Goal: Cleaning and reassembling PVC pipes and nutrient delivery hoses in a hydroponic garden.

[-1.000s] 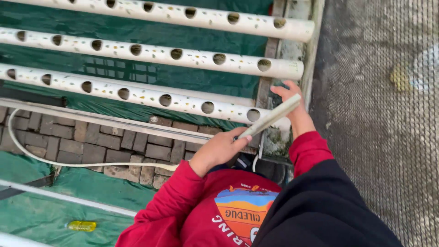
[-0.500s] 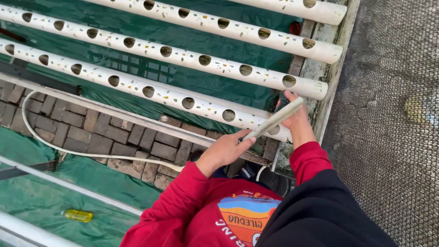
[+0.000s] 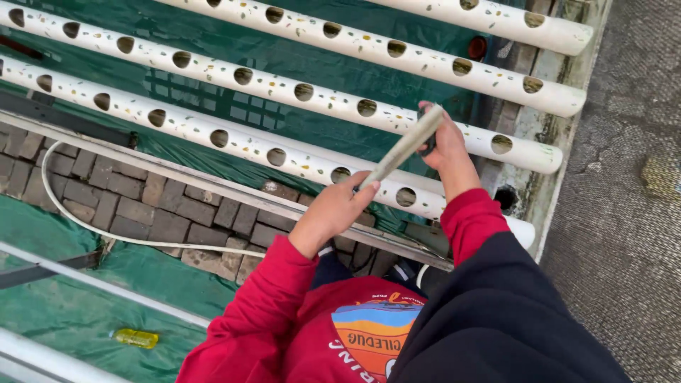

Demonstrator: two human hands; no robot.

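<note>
I am looking down from the head camera, and going from the left I am seeing a thin white hose (image 3: 106, 230) curving over the grey brick strip (image 3: 142, 202), then a small yellow bottle (image 3: 135, 338) lying on the green tarpaulin (image 3: 64, 312) near the lower left corner. Above them, white plastic pipes (image 3: 234, 142) with round holes are running across the green-lined basin (image 3: 567, 128) toward its right edge; their skin is looking smooth, hard and speckled with dirt. The left hand (image 3: 333, 213) is closing its fingers around the lower end of a short pale stick (image 3: 403, 147), and the right hand (image 3: 443, 145) is gripping the upper end, so the stick is lying slanted between both hands, just above the nearest pipe by the right end of the basin. I am judging this stick as light and stiff, maybe plastic or wood, with a dull, slightly rough surface, so not very slippery. Holding it at both ends, as now, is seeming the steadiest. To the far right, rough grey concrete ground (image 3: 624, 213) is showing.
</note>
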